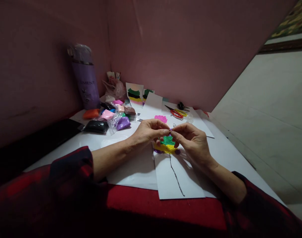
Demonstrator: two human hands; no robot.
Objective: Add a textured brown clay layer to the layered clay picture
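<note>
Between the fingertips of my left hand (pixel 153 131) and my right hand (pixel 192 140) is a small piece of purple clay (pixel 170 131). Both hands pinch it, fingertips nearly meeting. They are above a white sheet (pixel 166 178) that bears textured green clay (pixel 169 140), a yellow clay band (pixel 167 148) and purple bits at the band's ends. A thin dark line (pixel 176 177) runs down the sheet from the yellow band. Beyond my left fingers lies a pink clay patch (pixel 161 118). My fingers partly hide the green area.
Clay packets (pixel 107 115) are heaped at the left, before a purple bottle (pixel 85 81). Red and yellow scissors (pixel 178 113) lie at the back right. A decorated card (pixel 134 95) leans against the pink wall (pixel 166 49). Red cloth (pixel 166 208) shows along the front edge.
</note>
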